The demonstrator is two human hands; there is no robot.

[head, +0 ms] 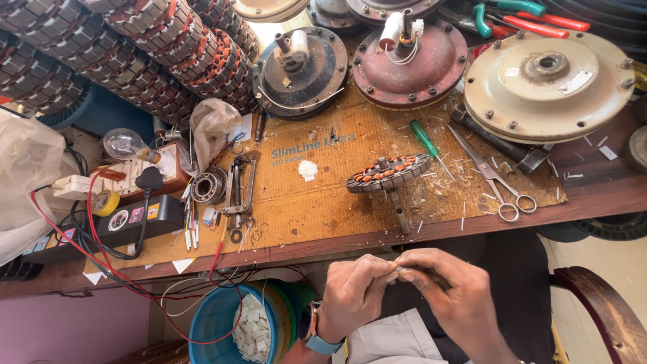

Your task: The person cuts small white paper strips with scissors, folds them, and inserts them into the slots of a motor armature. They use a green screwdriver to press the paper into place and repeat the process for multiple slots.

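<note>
My left hand (352, 291) and my right hand (450, 291) meet below the bench edge. Their fingertips pinch one small pale strip (397, 271) between them; what it is I cannot tell. A watch with a blue strap (315, 331) sits on my left wrist. On the cardboard sheet (296, 202) straight ahead lies a round stator with orange copper windings (388, 174), its shaft pointing toward me. A green-handled screwdriver (426, 141) and a pair of scissors (492, 176) lie to the right of it.
Fan motor housings stand along the back: a dark one (303, 71), a red one (411, 64), a cream one (549, 84). Stacked wound stators (128, 54) fill the back left. A bulb, switch box, bearing (207, 187) and wires crowd the left. A blue bucket of white scraps (232, 327) sits below.
</note>
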